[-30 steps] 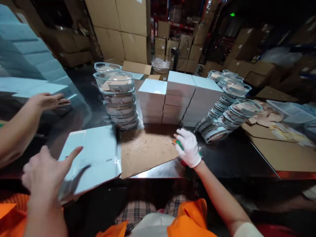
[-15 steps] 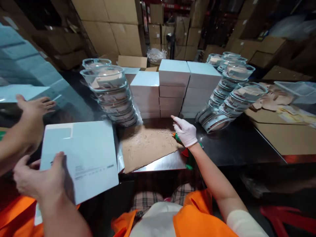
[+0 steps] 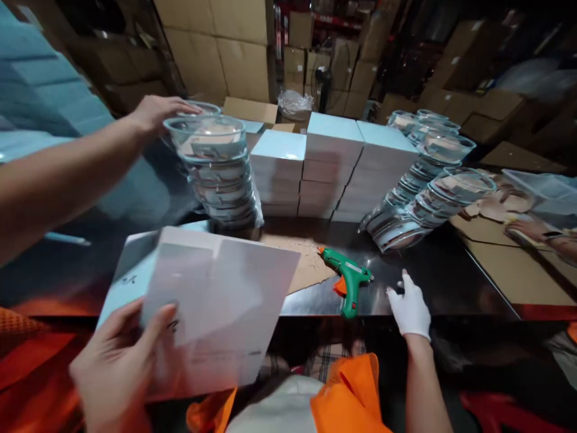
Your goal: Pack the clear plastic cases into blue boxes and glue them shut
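Observation:
My left hand (image 3: 121,355), bare, grips a white box (image 3: 216,307) by its left side, thumb on the printed front face. The box is tilted above the table's front edge, with a second, bluish face showing behind. My right hand (image 3: 411,307) wears a white glove with bare fingertips; its fingers are apart and hold nothing. To its left, a green glue gun (image 3: 349,276) with an orange nozzle and trigger lies on the table. The nozzle rests by a brown cardboard sheet (image 3: 311,273), which the box partly covers.
Stacked white boxes (image 3: 333,141) stand at the back, between stacks of round glass containers (image 3: 216,174) and more glass containers (image 3: 428,198). A co-worker's arm (image 3: 103,144) reaches across from the left to the containers. Another person's hand (image 3: 532,228) is at far right, over cardboard.
My left hand has brought the box rightward and tilted it. My right hand has moved right and down from the glue gun. The co-worker's hand has shifted from the left boxes to the containers.

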{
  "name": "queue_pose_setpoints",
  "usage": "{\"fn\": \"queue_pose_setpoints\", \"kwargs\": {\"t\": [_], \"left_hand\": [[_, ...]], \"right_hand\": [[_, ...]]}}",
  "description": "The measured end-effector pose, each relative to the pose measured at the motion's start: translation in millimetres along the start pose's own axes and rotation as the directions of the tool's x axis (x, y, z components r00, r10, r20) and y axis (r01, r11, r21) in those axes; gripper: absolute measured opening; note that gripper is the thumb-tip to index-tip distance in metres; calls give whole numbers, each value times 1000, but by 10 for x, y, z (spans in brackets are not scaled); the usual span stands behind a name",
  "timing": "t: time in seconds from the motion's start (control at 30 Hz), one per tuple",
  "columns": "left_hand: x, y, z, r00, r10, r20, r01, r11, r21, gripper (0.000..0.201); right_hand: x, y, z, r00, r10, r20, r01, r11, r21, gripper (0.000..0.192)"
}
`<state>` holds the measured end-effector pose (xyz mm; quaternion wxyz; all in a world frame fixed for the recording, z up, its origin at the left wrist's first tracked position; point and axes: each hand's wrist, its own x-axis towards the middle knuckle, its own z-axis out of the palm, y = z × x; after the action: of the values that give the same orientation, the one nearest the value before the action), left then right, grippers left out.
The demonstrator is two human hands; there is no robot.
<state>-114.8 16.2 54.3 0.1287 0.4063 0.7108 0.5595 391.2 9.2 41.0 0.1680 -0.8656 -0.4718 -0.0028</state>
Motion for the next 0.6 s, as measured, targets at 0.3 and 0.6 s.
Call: {"fn": "queue_pose_setpoints", "kwargs": {"t": [0.3,0.6], "left_hand": [[-561,469,812,722,390,572,-328,920,-213,40],[-441,316,608,495,715,493,-628,687,-366,22]], "right_hand": [[-652,-1023,-413,564,-682,-465,822,408,398,39],[-481,-1108,-275,566,-778,270,320,510,798,36]]}}
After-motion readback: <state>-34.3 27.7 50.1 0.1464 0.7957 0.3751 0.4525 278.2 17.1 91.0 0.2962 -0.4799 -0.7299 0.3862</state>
